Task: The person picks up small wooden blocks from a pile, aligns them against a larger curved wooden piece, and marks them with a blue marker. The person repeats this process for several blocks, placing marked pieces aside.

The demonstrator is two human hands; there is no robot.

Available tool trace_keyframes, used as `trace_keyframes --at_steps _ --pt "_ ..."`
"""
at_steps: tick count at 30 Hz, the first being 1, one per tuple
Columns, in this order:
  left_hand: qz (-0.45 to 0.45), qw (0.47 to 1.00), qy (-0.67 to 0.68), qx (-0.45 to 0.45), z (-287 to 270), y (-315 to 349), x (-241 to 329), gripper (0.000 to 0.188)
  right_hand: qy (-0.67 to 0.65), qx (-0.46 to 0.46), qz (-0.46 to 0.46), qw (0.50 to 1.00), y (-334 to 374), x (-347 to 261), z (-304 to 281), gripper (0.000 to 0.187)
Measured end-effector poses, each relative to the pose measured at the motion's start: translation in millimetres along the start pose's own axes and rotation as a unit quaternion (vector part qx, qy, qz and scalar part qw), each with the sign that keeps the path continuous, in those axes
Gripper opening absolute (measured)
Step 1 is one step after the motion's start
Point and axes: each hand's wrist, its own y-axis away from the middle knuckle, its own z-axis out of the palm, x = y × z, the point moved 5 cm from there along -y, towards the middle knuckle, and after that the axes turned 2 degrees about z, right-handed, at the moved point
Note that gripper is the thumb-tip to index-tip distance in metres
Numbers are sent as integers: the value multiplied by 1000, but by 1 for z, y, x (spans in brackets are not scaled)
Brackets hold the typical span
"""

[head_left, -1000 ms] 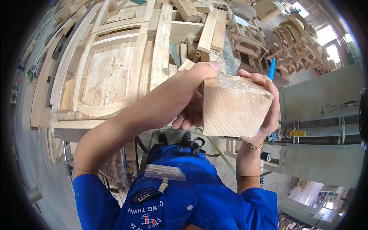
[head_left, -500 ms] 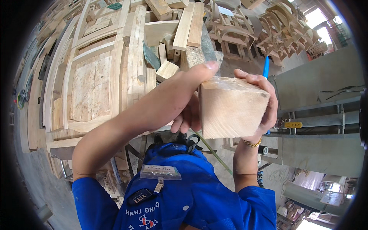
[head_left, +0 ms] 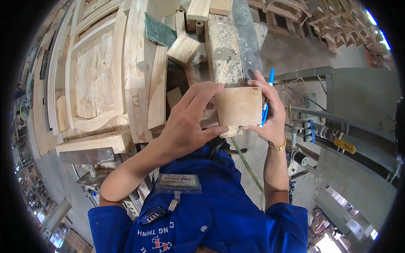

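Note:
A pale wooden block (head_left: 239,107) is held between my two hands, its grained end face turned up toward me. My left hand (head_left: 190,114) grips its left side, with the fingertips at the far corner and the thumb at the near one. Around the right side curls my right hand (head_left: 273,114), which also has a blue pen (head_left: 271,78) tucked between its fingers. Below the block runs a worn, speckled ledge (head_left: 225,46); whether the block touches it I cannot tell.
Wooden panel frames (head_left: 95,80) lie on the left. Past my left hand are a smaller wood block (head_left: 183,49) and a green sheet (head_left: 159,30). On the right stands grey machinery with a yellow-handled valve (head_left: 344,145). Curved wooden parts (head_left: 341,25) are stacked far right.
The block has moved lower and farther from my view, over the ledge. My left hand has shifted from across its far edge to its left side. The pen now shows more fully.

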Motion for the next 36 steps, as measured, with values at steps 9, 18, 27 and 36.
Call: trace_keyframes --at_steps 9,18,27,36 --pt "-2 996 -45 79 11 -4 -8 76 -117 148 51 981 6 4 -39 91" --pt "-58 994 4 89 25 -1 -22 77 -460 -52 68 884 -35 -27 -17 42" --pt "-23 994 -6 105 17 -3 -23 78 -690 27 122 713 -40 0 -34 36" --pt "109 961 193 168 20 15 33 34 -545 -56 74 833 -22 -42 -11 22"
